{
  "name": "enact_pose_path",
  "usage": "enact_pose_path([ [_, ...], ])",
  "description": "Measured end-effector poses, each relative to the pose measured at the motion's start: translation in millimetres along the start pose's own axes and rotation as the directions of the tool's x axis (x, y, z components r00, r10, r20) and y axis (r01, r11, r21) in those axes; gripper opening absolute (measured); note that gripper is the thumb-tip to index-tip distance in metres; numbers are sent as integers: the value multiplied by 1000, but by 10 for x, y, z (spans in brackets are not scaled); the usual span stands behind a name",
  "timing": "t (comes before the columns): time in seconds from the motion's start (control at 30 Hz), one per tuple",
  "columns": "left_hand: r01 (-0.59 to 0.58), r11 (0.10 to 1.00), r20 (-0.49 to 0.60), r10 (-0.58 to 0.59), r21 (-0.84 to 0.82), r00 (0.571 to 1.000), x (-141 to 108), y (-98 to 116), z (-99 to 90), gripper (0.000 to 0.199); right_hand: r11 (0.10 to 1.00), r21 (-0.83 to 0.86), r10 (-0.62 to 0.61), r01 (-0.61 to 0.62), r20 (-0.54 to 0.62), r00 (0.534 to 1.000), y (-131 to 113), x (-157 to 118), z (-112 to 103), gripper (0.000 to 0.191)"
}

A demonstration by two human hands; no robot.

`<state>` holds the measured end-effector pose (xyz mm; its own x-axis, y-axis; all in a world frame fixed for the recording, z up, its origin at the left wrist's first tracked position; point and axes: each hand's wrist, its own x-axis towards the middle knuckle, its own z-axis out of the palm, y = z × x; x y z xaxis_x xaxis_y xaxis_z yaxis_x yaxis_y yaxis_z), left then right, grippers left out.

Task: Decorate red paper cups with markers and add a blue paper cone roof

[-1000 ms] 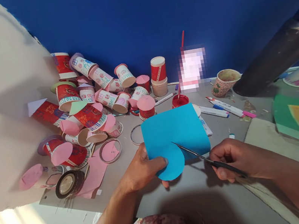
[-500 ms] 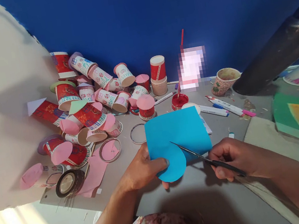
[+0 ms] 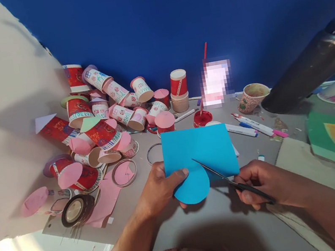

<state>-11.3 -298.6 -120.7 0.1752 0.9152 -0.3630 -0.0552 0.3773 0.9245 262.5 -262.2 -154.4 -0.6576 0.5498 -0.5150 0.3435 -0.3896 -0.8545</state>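
Note:
A sheet of bright blue paper (image 3: pixel 198 146) is held up over the grey table, its lower left part cut into a rounded lobe. My left hand (image 3: pixel 162 188) pinches it at the left edge, thumb on top and fingers beneath. Black-handled scissors (image 3: pixel 251 190) are gripped in my right hand (image 3: pixel 256 183), fingers wrapped round the handles. Their blades point up and left, with the tip at the paper just above the rounded part.
Decorated paper cups (image 3: pixel 101 132) with coloured paper tops pile up at the left. Black tape (image 3: pixel 74 210) and pink paper (image 3: pixel 103 202) lie nearby. Behind the sheet are a red paint pot (image 3: pixel 202 118) and markers (image 3: pixel 255 123); a dark bottle (image 3: pixel 303 72) leans at the right.
The view has tilted slightly, so the background sits lower. The blue sheet looks flatter and squarer to view, and my left thumb has shifted a little upward on it.

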Motion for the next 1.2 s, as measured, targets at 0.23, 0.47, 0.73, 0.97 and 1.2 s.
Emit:
enact_pose_path([
  [0.23,11,1000,53,-11,2,999,9,-57,-42,32,999,33,-4,3,26,1000,-17,-22,6,61],
  [0.47,37,999,91,-38,9,995,-17,-10,-26,32,1000,18,-20,20,46,999,-48,-19,3,58],
  [0.73,28,1000,132,-29,13,991,-13,-2,-31,33,1000,-25,-3,3,10,1000,-12,-26,-13,59],
  [0.97,31,999,178,-28,-16,984,-24,36,-28,27,998,-31,-51,52,52,997,57,-33,-58,55],
  [1.2,42,999,182,-38,-16,983,-10,38,-29,24,1000,-23,-8,10,87,996,73,-31,-95,55],
])
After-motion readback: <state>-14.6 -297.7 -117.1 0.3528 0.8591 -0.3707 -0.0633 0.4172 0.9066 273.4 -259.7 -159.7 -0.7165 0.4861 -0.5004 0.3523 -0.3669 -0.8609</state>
